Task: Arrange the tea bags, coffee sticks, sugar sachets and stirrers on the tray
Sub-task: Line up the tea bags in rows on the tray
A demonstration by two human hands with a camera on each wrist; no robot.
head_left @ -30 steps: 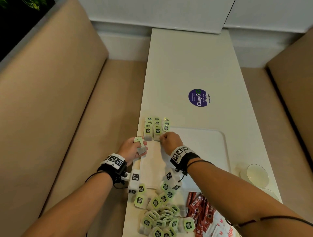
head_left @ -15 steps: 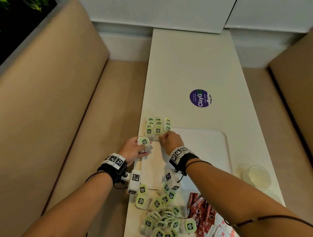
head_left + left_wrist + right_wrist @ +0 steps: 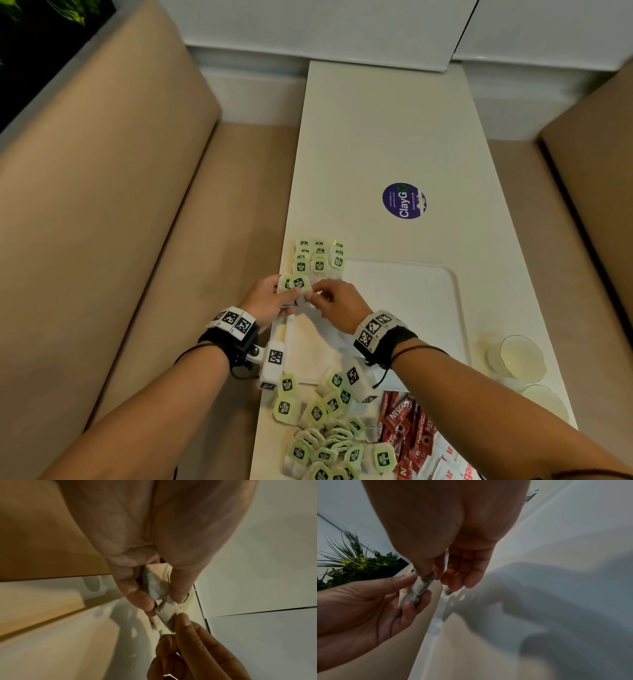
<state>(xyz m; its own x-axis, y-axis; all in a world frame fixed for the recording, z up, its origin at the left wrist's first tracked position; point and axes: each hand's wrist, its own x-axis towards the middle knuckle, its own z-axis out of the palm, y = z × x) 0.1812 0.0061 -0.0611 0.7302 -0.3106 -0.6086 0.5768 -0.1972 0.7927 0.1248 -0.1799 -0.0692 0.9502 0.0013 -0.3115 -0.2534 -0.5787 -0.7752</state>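
Observation:
My left hand (image 3: 274,296) holds a small stack of green-tagged tea bags (image 3: 294,284) above the near-left corner of the white tray (image 3: 411,301). My right hand (image 3: 322,296) pinches the edge of one of those bags between thumb and forefinger. The left wrist view shows the tea bags (image 3: 157,586) gripped between my left thumb and fingers, with my right fingertips (image 3: 183,616) on the lower bag. Rows of tea bags (image 3: 318,258) lie at the tray's far-left corner. A loose heap of tea bags (image 3: 329,435) sits on the table near me.
Red coffee sticks (image 3: 404,425) and white sugar sachets (image 3: 455,469) lie at the near right. Two clear cups (image 3: 520,358) stand right of the tray. A purple sticker (image 3: 404,201) marks the table (image 3: 383,137) beyond it. Beige benches flank the table.
My right hand left the rows of tea bags and came back to meet my left hand. My left hand rose slightly toward the tray corner, and the right now pinches a bag from its stack.

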